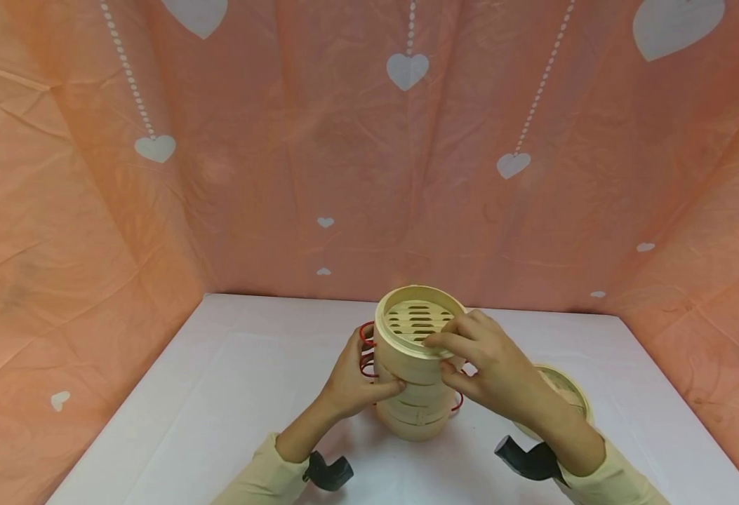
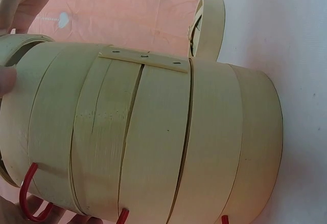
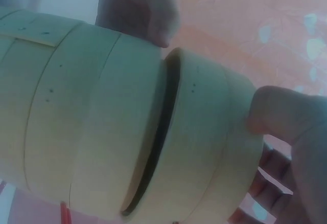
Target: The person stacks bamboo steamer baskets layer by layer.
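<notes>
A tall stack of round bamboo steamer baskets (image 1: 415, 415), with red cord loops on its sides, stands upright on the table. My left hand (image 1: 351, 382) grips the stack from the left, its thumb across the front below the top. Up at the rim, my right hand (image 1: 485, 361) holds the top steamer basket (image 3: 212, 127), fingers inside and thumb against the outer wall. This basket has a slatted floor and sits tilted, with a dark gap between it and the basket below in the right wrist view.
A round bamboo lid (image 1: 561, 386) lies on the white table (image 1: 249, 365) to the right, partly covered by my right forearm. Behind the table hangs a pink cloth (image 1: 356, 175) with white hearts, which also closes off both sides.
</notes>
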A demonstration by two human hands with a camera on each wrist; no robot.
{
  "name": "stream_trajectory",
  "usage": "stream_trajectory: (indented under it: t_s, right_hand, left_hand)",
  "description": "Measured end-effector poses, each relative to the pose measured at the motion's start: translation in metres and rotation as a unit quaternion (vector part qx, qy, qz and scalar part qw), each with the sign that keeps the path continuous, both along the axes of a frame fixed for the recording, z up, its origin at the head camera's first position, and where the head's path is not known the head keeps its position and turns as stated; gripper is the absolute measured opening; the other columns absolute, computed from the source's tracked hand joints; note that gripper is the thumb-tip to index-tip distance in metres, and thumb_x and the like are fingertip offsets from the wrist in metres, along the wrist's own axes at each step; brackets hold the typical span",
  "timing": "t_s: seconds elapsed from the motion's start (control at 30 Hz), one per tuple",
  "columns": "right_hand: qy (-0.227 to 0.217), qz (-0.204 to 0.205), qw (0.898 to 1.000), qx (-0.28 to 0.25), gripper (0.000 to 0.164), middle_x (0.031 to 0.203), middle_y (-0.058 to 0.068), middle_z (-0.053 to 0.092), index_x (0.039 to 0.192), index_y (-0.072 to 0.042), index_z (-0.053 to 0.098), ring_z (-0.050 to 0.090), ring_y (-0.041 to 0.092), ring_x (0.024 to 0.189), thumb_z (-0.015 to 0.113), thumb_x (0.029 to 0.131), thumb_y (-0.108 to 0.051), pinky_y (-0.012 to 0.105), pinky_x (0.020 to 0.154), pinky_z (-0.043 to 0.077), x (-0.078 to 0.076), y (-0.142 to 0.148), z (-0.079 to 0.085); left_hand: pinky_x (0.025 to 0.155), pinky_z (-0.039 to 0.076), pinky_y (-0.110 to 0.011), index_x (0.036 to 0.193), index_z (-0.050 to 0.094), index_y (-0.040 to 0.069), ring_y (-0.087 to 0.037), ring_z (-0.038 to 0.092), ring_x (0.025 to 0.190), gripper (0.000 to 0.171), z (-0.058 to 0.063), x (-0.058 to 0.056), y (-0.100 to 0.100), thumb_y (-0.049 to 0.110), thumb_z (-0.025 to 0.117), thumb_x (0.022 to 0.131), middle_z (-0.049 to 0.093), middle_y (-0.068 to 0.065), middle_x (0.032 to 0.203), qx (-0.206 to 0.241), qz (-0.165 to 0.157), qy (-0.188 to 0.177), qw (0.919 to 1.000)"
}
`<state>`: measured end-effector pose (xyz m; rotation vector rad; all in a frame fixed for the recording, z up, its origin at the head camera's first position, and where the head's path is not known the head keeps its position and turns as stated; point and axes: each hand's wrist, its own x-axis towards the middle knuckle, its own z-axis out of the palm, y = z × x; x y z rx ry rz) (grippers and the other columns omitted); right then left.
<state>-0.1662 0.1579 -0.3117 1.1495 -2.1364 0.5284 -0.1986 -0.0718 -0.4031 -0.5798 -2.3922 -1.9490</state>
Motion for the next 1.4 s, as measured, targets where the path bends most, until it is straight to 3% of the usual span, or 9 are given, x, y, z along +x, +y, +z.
stream_trajectory:
  t_s: [0.9, 1.4]
  right_hand:
    - [0.001, -0.026, 0.999, 0.02, 0.031, 0.091, -0.006, 0.059, 0.101, -0.016, 0.071, 0.049, 0.011, 0.085, 0.071, 0.07, -0.009, 0.028, 0.073, 0.041, 0.001, -0.0041, -0.0064]
    - [0.005, -0.022, 1.0, 0.013, 0.032, 0.091, -0.006, 0.06, 0.101, -0.017, 0.07, 0.049, 0.011, 0.085, 0.07, 0.071, -0.008, 0.028, 0.074, 0.04, -0.0019, -0.0042, -0.0078]
  left_hand:
    - [0.078, 0.057, -0.033, 0.143, 0.031, 0.012, -0.029, 0.059, 0.111, 0.092, 0.001, 0.0019, -0.0006, 0.018, 0.084, 0.067, 0.049, -0.014, 0.129, 0.004, -0.01, -0.004, 0.9999]
    - [0.077, 0.056, -0.027, 0.146, 0.028, 0.011, -0.029, 0.059, 0.113, 0.096, 0.001, 0.0023, -0.0006, 0.019, 0.083, 0.068, 0.047, -0.014, 0.131, -0.002, -0.004, -0.001, 1.0]
